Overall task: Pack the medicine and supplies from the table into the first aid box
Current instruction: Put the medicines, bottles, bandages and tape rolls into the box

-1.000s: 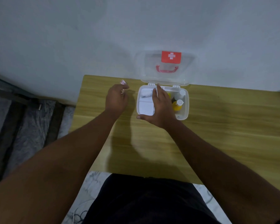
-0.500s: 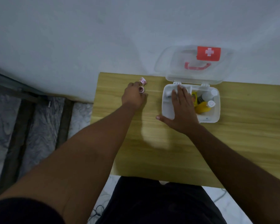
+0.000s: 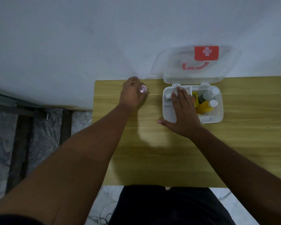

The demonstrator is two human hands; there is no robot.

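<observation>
1. Since half a second ago, the left hand [image 3: 133, 95] has closed around the small pink tape roll [image 3: 143, 89]; then its fingertips only touched a roll lying on the table, with a second pink piece just beyond it.
2. Now one roll shows, pinched at the fingertips of the left hand, just to the left of the first aid box [image 3: 216, 117] and apart from it.
3. Right hand [image 3: 183, 114] has stayed in place: it lies flat and open, palm down, over the left half of the box, with the thumb out on the wooden table [image 3: 250, 143] beside the box's near-left corner; it grips nothing that can be seen.
4. This hand covers most of the white tray [image 3: 167, 111] in the left compartment, so what lies under it cannot be told.
5. In the right compartment of the box lie a yellow bottle [image 3: 203, 108] with a white cap, a white bottle [image 3: 208, 95] and a yellow packet [image 3: 195, 96], packed close together.
6. Behind the box its clear lid [image 3: 177, 69] stands open, leaning back against the grey wall [image 3: 71, 38]; it bears a red label with a white cross [image 3: 206, 53] and a red handle [image 3: 195, 67].
7. Left of the table, a marble-patterned floor [image 3: 44, 127] with dark strips is visible.
</observation>
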